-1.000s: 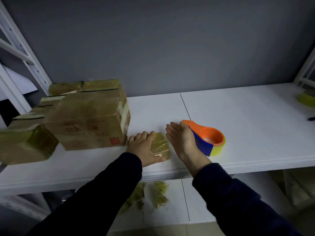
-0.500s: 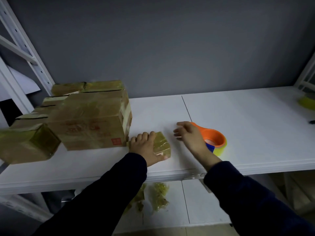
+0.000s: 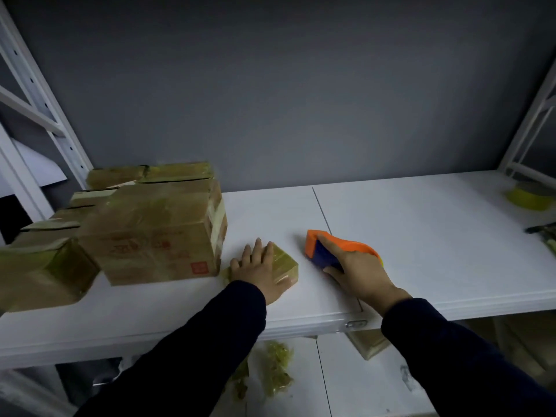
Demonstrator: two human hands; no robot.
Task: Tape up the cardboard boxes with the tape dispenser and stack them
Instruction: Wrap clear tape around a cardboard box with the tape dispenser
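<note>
A: Progress on the shelf (image 3: 421, 236)?
B: At left, the boxes (image 3: 156, 236) are piled and show glossy strips over the seams; I judge them taped. The small box (image 3: 284, 264) sits just right of them, near the front edge, not yet stacked.
A: Tool?
B: The dispenser (image 3: 323, 251) is right of the small box, apart from it. Long axis crosses the shelf, slightly diagonal; orange nose points left and away.
A: Hands?
B: The left hand (image 3: 258, 272) lies flat on the small box, fingers straight. The right hand (image 3: 358, 272) grips the dispenser, forefinger along its blue side.
</note>
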